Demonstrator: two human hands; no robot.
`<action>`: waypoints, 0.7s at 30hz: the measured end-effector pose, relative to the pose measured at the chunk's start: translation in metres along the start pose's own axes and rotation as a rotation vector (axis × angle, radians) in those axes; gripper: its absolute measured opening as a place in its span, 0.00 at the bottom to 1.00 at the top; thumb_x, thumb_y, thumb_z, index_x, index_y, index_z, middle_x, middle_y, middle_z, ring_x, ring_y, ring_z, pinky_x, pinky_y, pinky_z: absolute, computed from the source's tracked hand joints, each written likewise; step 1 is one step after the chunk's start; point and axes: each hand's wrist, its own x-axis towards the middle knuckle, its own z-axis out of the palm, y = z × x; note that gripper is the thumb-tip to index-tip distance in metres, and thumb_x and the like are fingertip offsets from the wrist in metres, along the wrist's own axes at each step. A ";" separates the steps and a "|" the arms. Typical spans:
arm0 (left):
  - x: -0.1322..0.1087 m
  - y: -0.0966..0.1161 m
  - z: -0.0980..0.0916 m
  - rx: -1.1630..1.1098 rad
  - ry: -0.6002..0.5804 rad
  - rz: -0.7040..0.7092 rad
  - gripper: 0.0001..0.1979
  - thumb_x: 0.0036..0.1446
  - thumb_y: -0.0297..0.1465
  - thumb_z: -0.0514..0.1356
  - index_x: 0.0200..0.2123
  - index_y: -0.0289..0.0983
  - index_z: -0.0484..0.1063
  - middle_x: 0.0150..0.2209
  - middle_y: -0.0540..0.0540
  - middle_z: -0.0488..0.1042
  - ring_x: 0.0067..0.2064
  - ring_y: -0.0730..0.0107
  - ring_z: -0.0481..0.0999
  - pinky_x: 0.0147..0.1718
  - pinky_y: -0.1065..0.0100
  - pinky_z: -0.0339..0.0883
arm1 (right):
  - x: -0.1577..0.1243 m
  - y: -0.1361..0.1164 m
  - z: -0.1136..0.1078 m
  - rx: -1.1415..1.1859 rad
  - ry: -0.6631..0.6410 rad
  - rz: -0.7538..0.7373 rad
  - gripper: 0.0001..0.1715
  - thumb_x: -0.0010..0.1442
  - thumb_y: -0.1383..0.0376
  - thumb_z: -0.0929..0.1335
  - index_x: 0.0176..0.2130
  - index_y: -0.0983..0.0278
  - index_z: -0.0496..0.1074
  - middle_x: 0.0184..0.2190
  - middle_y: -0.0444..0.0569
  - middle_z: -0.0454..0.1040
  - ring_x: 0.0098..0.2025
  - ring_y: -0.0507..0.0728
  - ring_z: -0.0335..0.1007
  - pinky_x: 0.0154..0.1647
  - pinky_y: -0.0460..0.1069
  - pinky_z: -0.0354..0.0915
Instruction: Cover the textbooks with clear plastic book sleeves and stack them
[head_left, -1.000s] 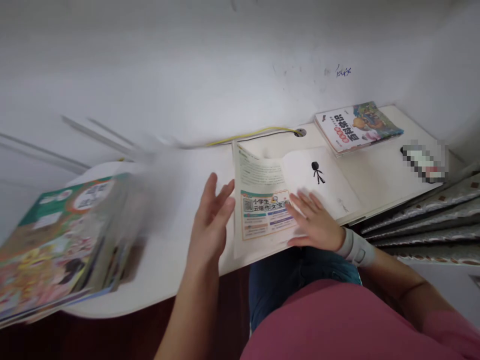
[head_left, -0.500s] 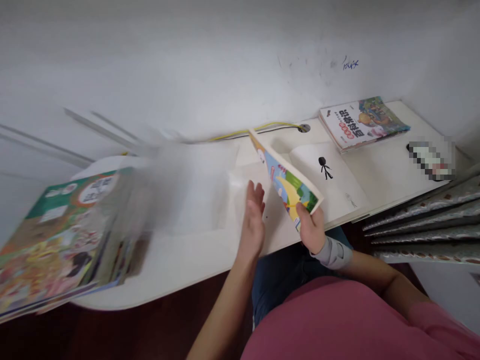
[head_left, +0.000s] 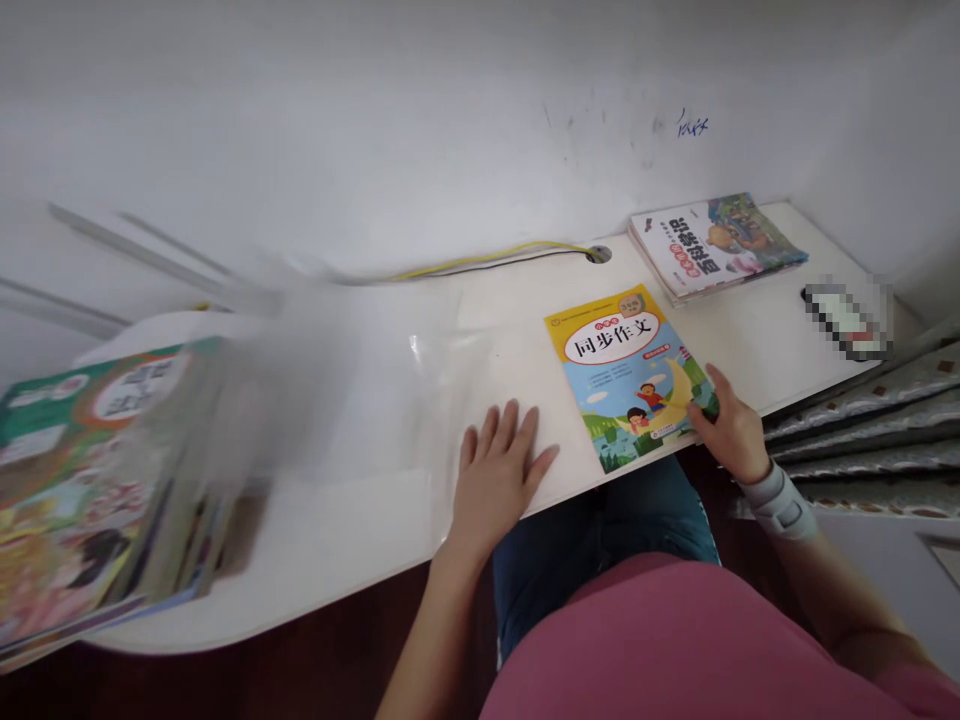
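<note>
the left hand (head_left: 495, 485) lies palm down with its fingers spread, on the white table (head_left: 517, 380) or just above it; a clear plastic sheet (head_left: 409, 420) lies just to its left, and whether they touch i cannot tell. the right hand (head_left: 727, 425) bends round the lower right corner of a yellow and blue booklet (head_left: 622, 385), thumb on the cover; whether it pinches the booklet i cannot tell. the booklet lies flat and shut between the hands, a little beyond them, its front cover up. a grey band (head_left: 784, 505) wraps the right wrist. beyond the right hand lies a stack of booklets (head_left: 720, 245); to that hand's right, a pixelated phone-like thing (head_left: 847, 320). well left of the left hand sits a pile of books (head_left: 97, 480).
</note>
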 end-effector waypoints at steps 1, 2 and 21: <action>0.000 0.000 0.001 0.000 0.000 -0.006 0.31 0.63 0.48 0.45 0.63 0.36 0.59 0.65 0.36 0.55 0.66 0.47 0.52 0.60 0.43 0.52 | -0.002 0.001 0.003 -0.102 0.011 -0.046 0.30 0.60 0.57 0.63 0.58 0.67 0.65 0.32 0.53 0.78 0.28 0.57 0.72 0.29 0.48 0.63; 0.000 0.000 0.001 -0.002 0.000 -0.012 0.31 0.63 0.48 0.46 0.63 0.36 0.59 0.65 0.36 0.55 0.66 0.47 0.53 0.60 0.44 0.52 | -0.004 0.001 0.007 -0.178 0.035 -0.083 0.27 0.61 0.58 0.61 0.56 0.66 0.68 0.29 0.52 0.78 0.27 0.56 0.72 0.28 0.47 0.61; 0.022 0.065 0.011 -0.225 0.026 0.150 0.41 0.59 0.52 0.49 0.61 0.21 0.57 0.63 0.25 0.56 0.65 0.42 0.56 0.60 0.47 0.55 | 0.032 0.030 0.011 0.032 -0.013 -0.255 0.30 0.64 0.50 0.59 0.54 0.67 0.69 0.52 0.63 0.70 0.55 0.66 0.65 0.53 0.63 0.64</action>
